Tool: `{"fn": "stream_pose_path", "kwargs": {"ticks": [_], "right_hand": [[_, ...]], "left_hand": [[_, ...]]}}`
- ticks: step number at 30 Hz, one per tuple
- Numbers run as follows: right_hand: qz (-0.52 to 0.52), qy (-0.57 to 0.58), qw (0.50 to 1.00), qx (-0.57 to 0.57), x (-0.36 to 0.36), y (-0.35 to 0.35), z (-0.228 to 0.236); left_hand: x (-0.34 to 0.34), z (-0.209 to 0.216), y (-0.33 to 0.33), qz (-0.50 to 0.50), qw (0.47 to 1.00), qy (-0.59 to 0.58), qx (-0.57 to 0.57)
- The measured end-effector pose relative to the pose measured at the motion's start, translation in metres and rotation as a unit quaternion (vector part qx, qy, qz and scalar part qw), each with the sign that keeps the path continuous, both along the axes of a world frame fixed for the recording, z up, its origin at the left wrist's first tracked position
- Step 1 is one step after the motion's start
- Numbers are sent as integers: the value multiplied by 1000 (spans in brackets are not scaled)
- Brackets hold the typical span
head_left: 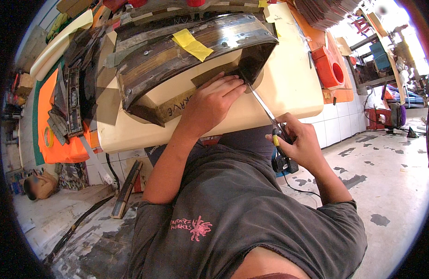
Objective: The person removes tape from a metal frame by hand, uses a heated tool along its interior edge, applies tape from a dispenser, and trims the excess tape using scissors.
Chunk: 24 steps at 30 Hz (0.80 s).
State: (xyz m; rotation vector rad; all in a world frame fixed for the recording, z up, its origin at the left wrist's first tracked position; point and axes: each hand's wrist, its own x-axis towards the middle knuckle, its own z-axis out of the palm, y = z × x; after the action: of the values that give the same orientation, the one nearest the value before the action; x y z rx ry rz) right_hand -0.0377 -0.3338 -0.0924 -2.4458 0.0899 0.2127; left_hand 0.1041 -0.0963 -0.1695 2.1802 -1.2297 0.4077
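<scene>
A large curved, dark brown and metallic shell rests on the pale sheet that covers the table. A strip of yellow tape is stuck across its top. My left hand lies on the shell's near inner side, fingers stretched together over a dark flat piece. In my right hand is a pair of scissors with dark and yellow handles. Its long blades point up-left, their tips close to my left fingertips at the shell's right inner corner. What lies between the blades is hard to make out.
The pale sheet hangs over the table's front edge. A red holder with a round hole stands at the right. To the left are a long dark slotted bar, orange sheeting and a yellow tape roll. A person is low at far left.
</scene>
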Motion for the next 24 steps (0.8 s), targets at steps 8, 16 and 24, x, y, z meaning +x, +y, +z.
{"fn": "stream_pose_path", "kwargs": {"ticks": [8, 16, 24], "right_hand": [[1, -35, 999, -20, 1, 0, -4], [14, -52, 998, -36, 0, -3, -9], [5, -55, 998, -30, -2, -3, -10]], "left_hand": [[1, -3, 0, 0, 1000, -10, 2], [-1, 2, 0, 0, 1000, 30, -10], [-1, 5, 0, 0, 999, 29, -16]]}}
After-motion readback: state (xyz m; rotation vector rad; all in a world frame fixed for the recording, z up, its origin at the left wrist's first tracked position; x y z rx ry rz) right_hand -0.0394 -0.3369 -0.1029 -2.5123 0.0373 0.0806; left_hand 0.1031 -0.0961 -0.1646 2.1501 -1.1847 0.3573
